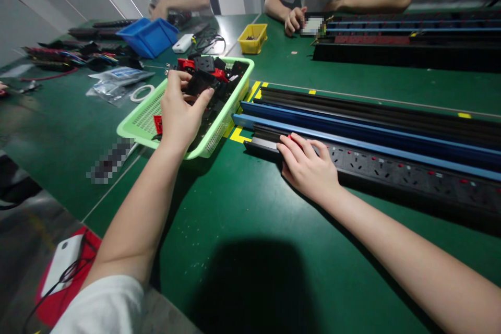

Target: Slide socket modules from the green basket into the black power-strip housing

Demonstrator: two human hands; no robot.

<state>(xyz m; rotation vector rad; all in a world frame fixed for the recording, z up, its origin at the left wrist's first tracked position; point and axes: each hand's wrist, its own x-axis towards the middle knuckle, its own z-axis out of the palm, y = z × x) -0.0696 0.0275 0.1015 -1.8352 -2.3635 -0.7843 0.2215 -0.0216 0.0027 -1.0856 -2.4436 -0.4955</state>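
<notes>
Left sleeve [105, 307]; black module [201, 83] between left fingers [203, 100]

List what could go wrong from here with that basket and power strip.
The black piece at the left grip might slip back onto the pile.
Red parts heaped near the far rim of the green basket could spill if stirred.
The power strip under the right grip could get shoved against the nearby blue rail.
</notes>
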